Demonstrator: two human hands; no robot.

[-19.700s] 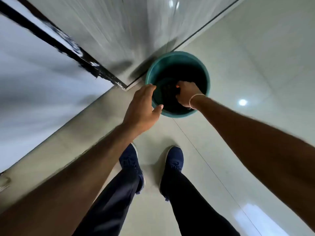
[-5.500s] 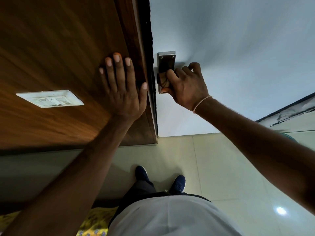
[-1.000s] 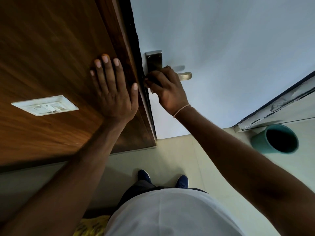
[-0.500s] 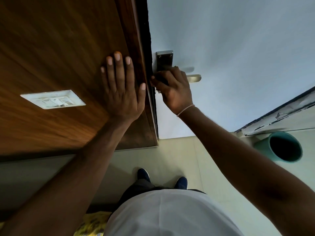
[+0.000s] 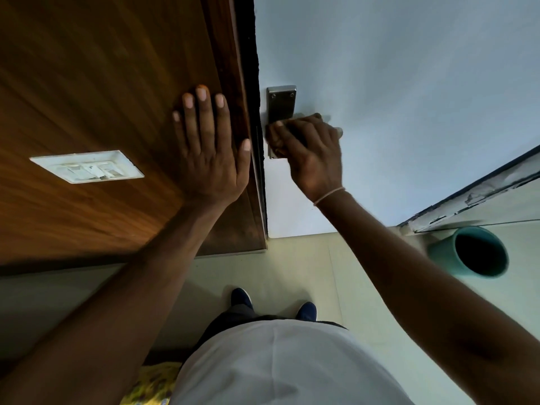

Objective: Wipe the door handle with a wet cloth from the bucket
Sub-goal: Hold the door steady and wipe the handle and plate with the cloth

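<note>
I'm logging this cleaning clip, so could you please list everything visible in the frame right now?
wooden panel: one, brown, left, beside the door edge
switch plate: one, white, on the wooden panel
door: one, pale blue-white, right of the panel
handle plate: one, silver metal, at the door's edge; the lever is mostly hidden by the hand
bucket: one, teal, on the floor at right
floor: pale tiles, below
yellow patterned fabric: one patch, bottom edge
shoes: two, dark blue, on the floor
shirt: one, white, bottom centre
left hand: flat on the wooden panel
right hand: closed over the door handle; cloth barely visible
</note>
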